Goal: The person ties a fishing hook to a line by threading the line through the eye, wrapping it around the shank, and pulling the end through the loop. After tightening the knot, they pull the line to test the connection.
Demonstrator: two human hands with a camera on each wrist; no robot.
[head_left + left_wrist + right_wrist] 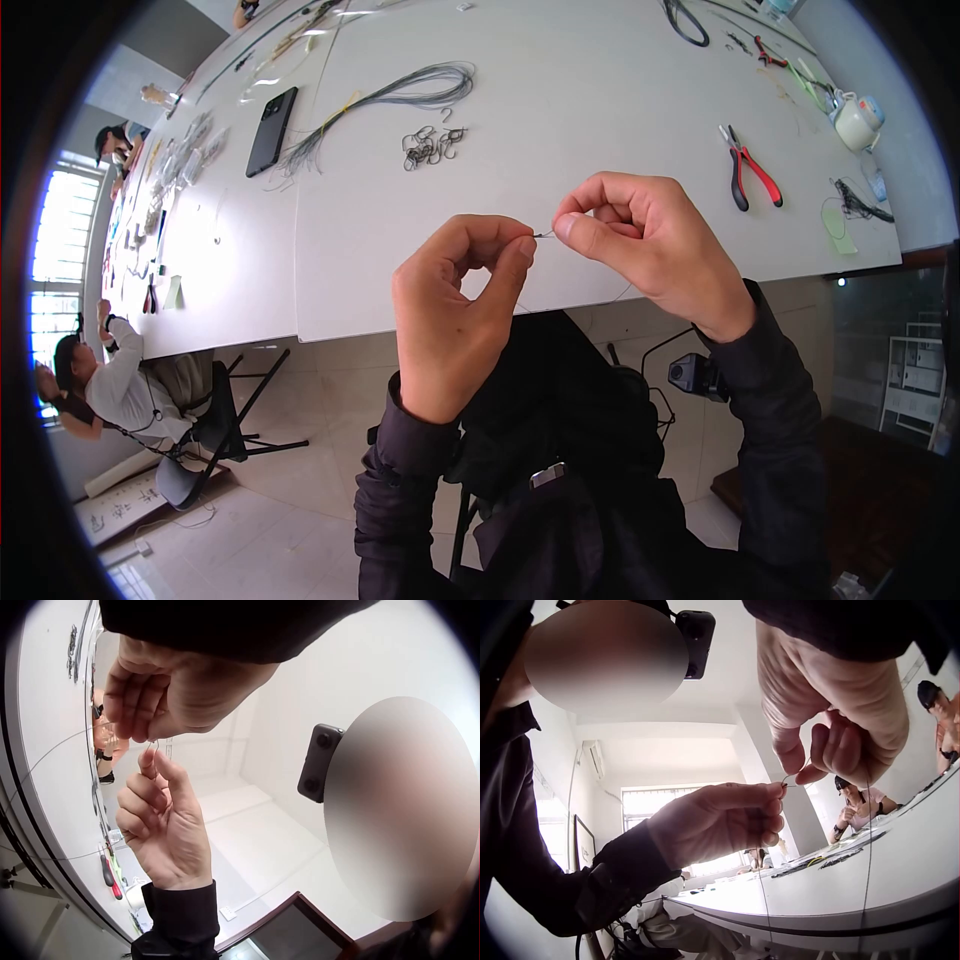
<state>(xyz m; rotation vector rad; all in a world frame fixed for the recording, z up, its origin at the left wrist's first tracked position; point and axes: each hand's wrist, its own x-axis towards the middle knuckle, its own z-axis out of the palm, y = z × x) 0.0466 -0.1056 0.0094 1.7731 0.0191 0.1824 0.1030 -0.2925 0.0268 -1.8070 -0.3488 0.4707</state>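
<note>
In the head view my left hand (455, 300) pinches a small dark fish hook (541, 235) between thumb and forefinger, most of it hidden by the fingertips. Just to its right, my right hand (655, 240) pinches thin fishing line with thumb and forefinger, its other fingers curled. The fingertips of both hands nearly meet above the table's front edge. The right wrist view shows a small loop of line between them, and a length of fishing line (868, 855) hanging below my right hand. Another strand hangs under my left hand.
A pile of fish hooks (430, 147) lies beyond my hands, beside a tied bundle of line (400, 88) and a black phone (272, 132). Red-handled pliers (750, 172) lie to the right, near a white bottle (858, 120). Another person (130, 385) sits at the left.
</note>
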